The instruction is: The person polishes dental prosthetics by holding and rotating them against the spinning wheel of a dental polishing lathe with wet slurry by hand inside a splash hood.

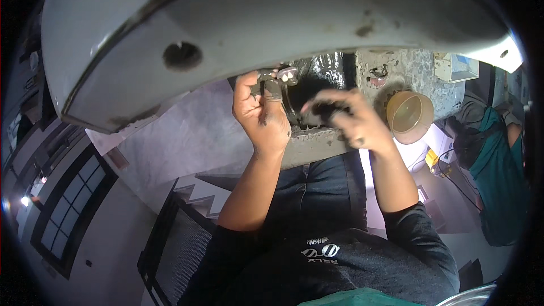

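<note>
Under a pale overhanging hood [283, 20], my left hand [262, 110] is raised with its fingers closed. It pinches a small pinkish denture [288, 75] with white teeth, smeared with grey paste. Grey paste coats those fingertips too. My right hand [357, 119] is just right of it, over a dark, wet trough [309, 88]. Motion smears its fingers, which look bent and blackened; whether they hold anything is unclear. Splashes of grey slurry cover the ledge [317, 143] in front of the trough.
A yellowish translucent cup [409, 116] stands to the right on the stained worktop [411, 68]. Beyond it is a small whitish box [456, 68]. A person in green clothing [501, 175] is at the far right. A black mesh-backed chair [178, 243] is at lower left.
</note>
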A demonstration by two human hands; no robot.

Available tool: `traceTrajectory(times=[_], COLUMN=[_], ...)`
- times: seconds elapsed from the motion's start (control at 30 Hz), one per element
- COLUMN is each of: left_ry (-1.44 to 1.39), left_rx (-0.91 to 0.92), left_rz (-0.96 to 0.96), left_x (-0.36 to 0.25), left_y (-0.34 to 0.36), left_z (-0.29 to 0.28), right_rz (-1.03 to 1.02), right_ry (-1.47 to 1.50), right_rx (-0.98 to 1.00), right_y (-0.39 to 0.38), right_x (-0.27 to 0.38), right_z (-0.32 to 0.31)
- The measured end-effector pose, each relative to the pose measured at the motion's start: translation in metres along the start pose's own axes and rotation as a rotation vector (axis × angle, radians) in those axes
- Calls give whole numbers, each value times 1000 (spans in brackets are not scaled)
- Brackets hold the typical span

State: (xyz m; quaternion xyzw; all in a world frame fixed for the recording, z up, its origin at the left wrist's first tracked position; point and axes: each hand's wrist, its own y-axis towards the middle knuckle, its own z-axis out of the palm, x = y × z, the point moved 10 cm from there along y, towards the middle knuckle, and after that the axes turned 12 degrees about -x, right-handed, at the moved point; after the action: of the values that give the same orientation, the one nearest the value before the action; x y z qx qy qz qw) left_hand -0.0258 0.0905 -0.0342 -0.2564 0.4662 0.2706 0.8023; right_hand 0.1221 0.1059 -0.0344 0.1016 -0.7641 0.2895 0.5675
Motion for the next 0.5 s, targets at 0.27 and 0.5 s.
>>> traceTrajectory(times=[0.27,0.5], left_ry=[230,116], left_rx=[-5,-31], left_rz=[-135,-167], left_x=[19,35], left_y=[0,5], left_z=[1,-2], right_rz=[-311,-465], right_ry=[388,-279], right_rx=[-424,-501], right_y=[4,22], right_x=[45,44], right_z=[-53,-28])
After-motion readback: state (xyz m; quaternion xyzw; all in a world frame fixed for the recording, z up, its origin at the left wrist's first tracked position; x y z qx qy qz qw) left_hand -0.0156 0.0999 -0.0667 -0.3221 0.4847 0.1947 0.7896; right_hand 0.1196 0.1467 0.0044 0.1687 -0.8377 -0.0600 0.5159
